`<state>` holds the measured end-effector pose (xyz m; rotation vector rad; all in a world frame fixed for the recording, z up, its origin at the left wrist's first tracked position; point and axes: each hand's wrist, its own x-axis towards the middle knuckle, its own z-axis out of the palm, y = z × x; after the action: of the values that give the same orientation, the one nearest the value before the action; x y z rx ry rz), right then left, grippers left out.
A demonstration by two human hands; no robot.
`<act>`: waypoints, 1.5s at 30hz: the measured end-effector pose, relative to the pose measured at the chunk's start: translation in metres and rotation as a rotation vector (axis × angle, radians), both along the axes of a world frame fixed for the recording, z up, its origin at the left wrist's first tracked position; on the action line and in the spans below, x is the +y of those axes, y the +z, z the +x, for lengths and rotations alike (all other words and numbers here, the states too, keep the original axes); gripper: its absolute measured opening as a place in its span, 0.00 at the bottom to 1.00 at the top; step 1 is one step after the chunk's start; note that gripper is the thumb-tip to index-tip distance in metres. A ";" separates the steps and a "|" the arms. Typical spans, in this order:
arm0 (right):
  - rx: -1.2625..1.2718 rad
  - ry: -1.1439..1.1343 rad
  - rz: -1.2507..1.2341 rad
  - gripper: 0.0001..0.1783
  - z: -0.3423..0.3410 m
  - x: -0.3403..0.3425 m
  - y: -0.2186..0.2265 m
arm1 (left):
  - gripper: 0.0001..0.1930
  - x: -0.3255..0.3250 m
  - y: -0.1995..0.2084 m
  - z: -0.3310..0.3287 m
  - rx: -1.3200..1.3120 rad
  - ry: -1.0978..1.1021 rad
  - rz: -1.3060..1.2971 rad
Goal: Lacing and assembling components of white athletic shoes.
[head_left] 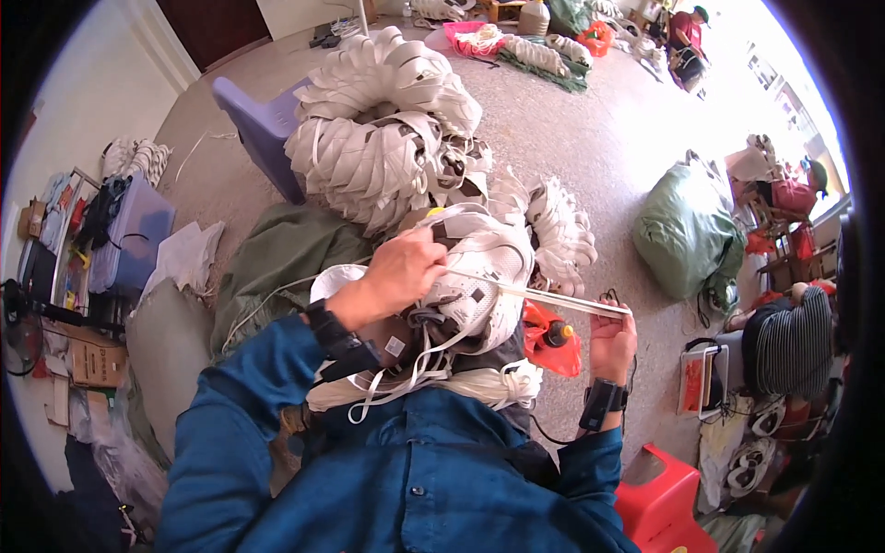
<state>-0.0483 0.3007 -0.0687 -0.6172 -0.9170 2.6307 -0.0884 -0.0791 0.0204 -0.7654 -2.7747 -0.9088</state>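
Observation:
A white shoe upper point(461, 300) with mesh and small dark patches lies in front of me, above my lap. My left hand point(403, 269) is closed in a pinch against its left side, and a thin strand of lace comes out beside its fingers. The white shoelace point(562, 300) stretches from the upper toward the right. Its far end is gripped by my right hand point(611, 346), held out with the palm partly turned up. Loose lace loops point(406, 380) hang below the upper, above a bundle of white laces point(502, 385) at my lap.
Bundled white shoe uppers point(378, 138) are piled beyond my hands by a purple chair point(263, 138). An orange-red bag point(553, 339) with a bottle sits beside my right wrist. A red stool point(664, 502) stands lower right, a green sack point(687, 230) farther right. Other people sit at the right.

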 end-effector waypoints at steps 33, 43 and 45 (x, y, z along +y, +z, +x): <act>0.349 0.429 1.640 0.14 0.019 -0.155 0.044 | 0.15 0.051 -0.009 0.018 0.142 -0.045 -0.314; 0.315 0.545 1.880 0.11 0.011 -0.169 0.053 | 0.08 0.050 -0.039 0.006 0.240 0.025 -0.333; 0.327 0.523 1.775 0.11 0.001 -0.170 0.047 | 0.09 0.040 -0.032 0.006 0.148 0.003 -0.082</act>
<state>-0.0468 0.1307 -0.0212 0.5443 -2.7139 1.0667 -0.0823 -0.0393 -0.0116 -0.8049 -2.6969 -0.7110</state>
